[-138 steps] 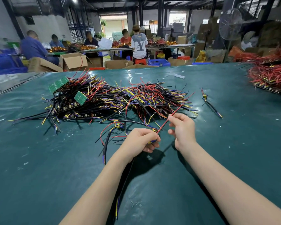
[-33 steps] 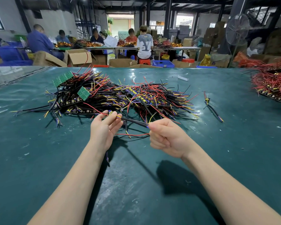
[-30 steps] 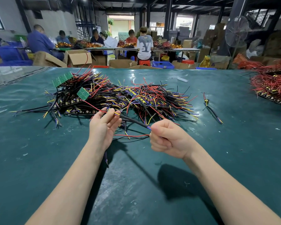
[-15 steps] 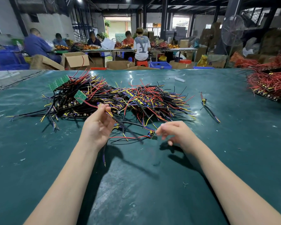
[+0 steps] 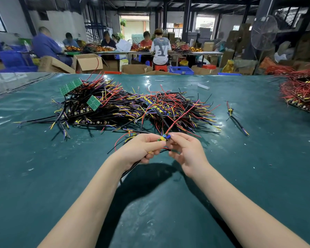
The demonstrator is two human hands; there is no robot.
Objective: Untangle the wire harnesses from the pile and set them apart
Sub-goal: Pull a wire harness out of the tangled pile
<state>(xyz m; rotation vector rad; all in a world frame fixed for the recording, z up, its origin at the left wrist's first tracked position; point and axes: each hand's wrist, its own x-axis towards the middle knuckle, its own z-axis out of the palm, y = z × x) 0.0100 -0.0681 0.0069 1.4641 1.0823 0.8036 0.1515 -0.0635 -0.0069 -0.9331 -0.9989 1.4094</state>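
Now | harness (image 5: pixel 164 137): yel/blue caps, red+blk wires | L hand (image 5: pixel 143 149), R hand (image 5: pixel 187 151) pinch

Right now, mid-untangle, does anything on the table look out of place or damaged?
Nothing looks damaged or spilled. The harness pinched by left hand and right hand trails its red wires up across the pile, so it may be caught there. Two green boards stick up tilted at the pile's left end.

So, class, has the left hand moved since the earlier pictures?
Yes. The left hand has moved right, away from the green board, to the right hand; both pinch a harness.
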